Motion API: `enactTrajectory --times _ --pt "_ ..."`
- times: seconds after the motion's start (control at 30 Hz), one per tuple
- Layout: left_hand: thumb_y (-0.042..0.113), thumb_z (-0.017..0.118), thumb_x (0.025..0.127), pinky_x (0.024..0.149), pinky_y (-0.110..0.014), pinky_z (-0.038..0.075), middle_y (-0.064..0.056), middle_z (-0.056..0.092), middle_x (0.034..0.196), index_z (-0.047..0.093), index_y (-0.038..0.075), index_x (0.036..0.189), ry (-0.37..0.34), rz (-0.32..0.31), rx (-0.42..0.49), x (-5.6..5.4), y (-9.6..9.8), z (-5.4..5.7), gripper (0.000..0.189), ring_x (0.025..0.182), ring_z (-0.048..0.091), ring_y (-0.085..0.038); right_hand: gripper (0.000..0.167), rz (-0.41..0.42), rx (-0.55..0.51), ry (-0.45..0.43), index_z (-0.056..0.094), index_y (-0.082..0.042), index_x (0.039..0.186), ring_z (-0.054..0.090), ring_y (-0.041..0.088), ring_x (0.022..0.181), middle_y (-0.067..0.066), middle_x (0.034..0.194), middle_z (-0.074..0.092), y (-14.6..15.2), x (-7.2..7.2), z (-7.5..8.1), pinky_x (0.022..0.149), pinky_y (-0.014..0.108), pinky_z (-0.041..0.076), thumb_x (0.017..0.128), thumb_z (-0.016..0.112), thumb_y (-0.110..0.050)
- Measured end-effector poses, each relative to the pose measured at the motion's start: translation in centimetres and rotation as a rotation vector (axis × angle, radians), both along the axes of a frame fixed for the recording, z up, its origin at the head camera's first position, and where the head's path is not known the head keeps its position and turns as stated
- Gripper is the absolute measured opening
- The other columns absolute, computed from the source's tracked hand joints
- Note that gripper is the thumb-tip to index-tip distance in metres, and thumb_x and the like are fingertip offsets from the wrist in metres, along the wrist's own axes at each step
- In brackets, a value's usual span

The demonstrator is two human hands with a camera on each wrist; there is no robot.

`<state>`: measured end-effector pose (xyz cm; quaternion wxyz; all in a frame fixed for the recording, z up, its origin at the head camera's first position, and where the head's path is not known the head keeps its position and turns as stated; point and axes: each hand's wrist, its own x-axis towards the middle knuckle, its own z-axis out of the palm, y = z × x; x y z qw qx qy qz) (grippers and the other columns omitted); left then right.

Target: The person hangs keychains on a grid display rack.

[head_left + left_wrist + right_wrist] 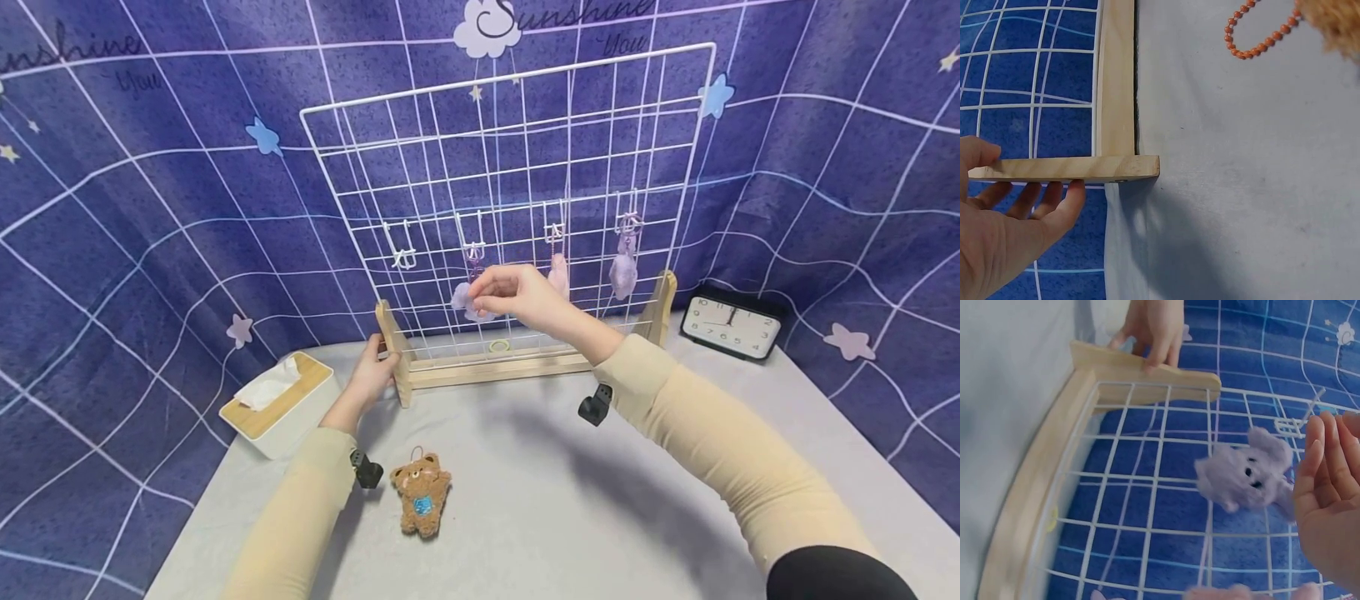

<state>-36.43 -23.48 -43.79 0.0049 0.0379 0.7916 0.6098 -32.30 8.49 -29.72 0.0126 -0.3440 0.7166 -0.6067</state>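
Observation:
My left hand (369, 375) grips the left wooden foot (1085, 167) of a white wire grid rack (480, 133), thumb on one face and fingers on the other. In front of the grid, my right hand (532, 300) is raised with slightly bent fingers, nothing visible between them in the right wrist view. Close by it, a lavender plush charm (1244, 475) with black eyes hangs from a hook, partly covered by the hand in the head view. Further right hang a pink plush charm (558, 271) and a pale purple one (623, 273). The leftmost hook (404, 258) holds no charm.
A brown bear plush (422, 498) with a beaded loop lies on the table in front of the rack. A tissue box (281, 408) stands at left, a black-framed clock (731, 325) at right. Beneath the grid lies a yellow ring (498, 345).

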Motion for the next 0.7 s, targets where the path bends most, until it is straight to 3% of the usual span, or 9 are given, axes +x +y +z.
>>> enactTrajectory --times 0.13,0.37,0.57,0.7 --pt "0.005 0.042 0.106 0.108 -0.060 0.043 -0.033 0.026 0.154 0.022 -0.005 0.152 -0.002 -0.004 -0.001 0.1 -0.1 0.1 0.052 0.136 0.039 -0.052 0.018 0.044 0.013 -0.017 0.068 0.010 0.112 0.070 0.035 0.094 0.021 0.103 0.073 -0.5 0.5 -1.3 0.089 0.039 0.060 0.094 0.067 0.004" --pt "0.005 0.042 0.106 0.107 -0.059 0.044 -0.033 0.027 0.153 0.022 -0.005 0.152 -0.002 -0.007 -0.007 0.0 -0.3 0.0 0.052 0.134 0.041 -0.052 0.018 0.104 0.131 -0.001 0.070 0.006 0.111 0.070 0.020 0.095 0.013 0.106 0.074 -1.1 0.8 -3.6 0.091 0.036 0.059 0.095 0.069 -0.002" --pt "0.006 0.042 0.106 0.107 -0.060 0.043 -0.033 0.027 0.153 0.022 -0.004 0.152 -0.003 -0.012 0.000 0.0 -0.4 0.0 0.051 0.135 0.039 -0.053 0.018 0.135 0.259 0.031 0.073 -0.002 0.112 0.068 0.019 0.103 0.007 0.111 0.074 -1.6 0.7 -5.5 0.094 0.032 0.056 0.096 0.070 -0.008" --pt "0.007 0.042 0.106 0.107 -0.060 0.043 -0.034 0.027 0.153 0.022 -0.004 0.152 -0.008 -0.015 -0.001 0.0 -0.3 0.1 0.052 0.136 0.039 -0.053 0.023 0.173 0.308 0.029 0.072 0.002 0.118 0.068 0.021 0.103 0.011 0.113 0.073 -2.0 0.4 -7.5 0.093 0.030 0.056 0.096 0.068 -0.008"
